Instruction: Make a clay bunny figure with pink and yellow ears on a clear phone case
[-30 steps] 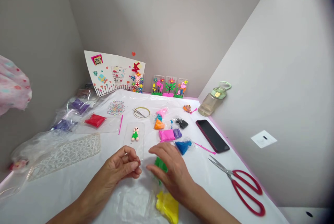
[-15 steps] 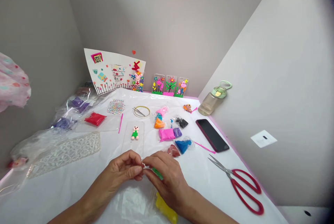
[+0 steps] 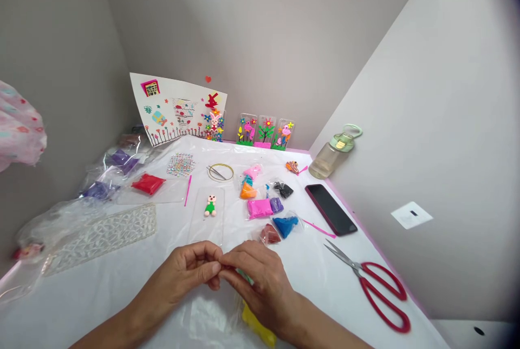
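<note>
My left hand [image 3: 194, 269] and my right hand [image 3: 260, 278] meet fingertip to fingertip at the near middle of the table. Both are closed in a pinch, and whatever lies between the fingers is too small or hidden to name. Under my right hand show a bit of green and a yellow clay pack [image 3: 259, 326], partly covered. Just beyond my hands lies a clear phone case [image 3: 199, 224] bearing a small clay figure [image 3: 210, 206] with a pale head and feet and a green body.
Packs of coloured clay, among them a pink one [image 3: 260, 208] and a blue one [image 3: 286, 226], lie right of the case. Red-handled scissors [image 3: 384, 295], a phone [image 3: 331, 209] and a bottle [image 3: 333, 154] line the right side. Plastic bags [image 3: 60, 219] cover the left.
My hands have dipped slightly, and the fingertips have drawn closer together. The small reddish bit seen between them earlier is now hidden.
</note>
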A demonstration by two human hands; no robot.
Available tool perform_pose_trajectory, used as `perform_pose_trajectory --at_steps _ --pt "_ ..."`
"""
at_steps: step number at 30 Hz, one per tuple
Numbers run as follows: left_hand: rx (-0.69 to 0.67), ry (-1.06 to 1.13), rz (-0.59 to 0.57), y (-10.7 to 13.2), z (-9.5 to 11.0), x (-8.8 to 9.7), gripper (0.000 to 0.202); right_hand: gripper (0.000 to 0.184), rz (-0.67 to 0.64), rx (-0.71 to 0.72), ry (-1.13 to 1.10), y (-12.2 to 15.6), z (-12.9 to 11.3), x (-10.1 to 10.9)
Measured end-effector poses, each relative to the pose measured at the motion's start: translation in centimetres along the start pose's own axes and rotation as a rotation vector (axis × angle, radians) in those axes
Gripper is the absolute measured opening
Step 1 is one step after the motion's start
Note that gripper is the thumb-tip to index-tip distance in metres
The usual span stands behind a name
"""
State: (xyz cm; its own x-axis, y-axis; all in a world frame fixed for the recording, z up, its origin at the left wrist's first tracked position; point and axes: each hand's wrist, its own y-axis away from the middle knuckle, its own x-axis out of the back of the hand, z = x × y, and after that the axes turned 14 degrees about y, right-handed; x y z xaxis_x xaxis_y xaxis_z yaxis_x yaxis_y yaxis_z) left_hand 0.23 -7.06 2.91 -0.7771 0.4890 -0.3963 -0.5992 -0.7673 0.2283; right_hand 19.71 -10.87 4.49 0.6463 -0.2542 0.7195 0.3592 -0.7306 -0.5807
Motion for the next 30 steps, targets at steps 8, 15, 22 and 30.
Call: perform_pose_trajectory --at_steps 8,15,22,30 --pt "0.006 -0.043 0.003 0.1 -0.1 0.2 0.023 0.015 -0.086 -0.003 0.012 0.2 0.1 0.0" --pt "0.016 -0.055 -0.085 0.0 -0.8 0.3 0.021 0.016 -0.090 0.002 0.096 0.4 0.4 -0.3" --pt "0.013 0.110 -0.112 -0.1 -1.0 0.2 0.022 0.010 -0.030 -0.494 -0.333 -0.5 1.5 0.0" --pt "-0.027 0.093 0.131 0.3 0.4 0.5 0.025 0.018 -0.076 -0.662 -0.644 -0.9 2.1 0.4"
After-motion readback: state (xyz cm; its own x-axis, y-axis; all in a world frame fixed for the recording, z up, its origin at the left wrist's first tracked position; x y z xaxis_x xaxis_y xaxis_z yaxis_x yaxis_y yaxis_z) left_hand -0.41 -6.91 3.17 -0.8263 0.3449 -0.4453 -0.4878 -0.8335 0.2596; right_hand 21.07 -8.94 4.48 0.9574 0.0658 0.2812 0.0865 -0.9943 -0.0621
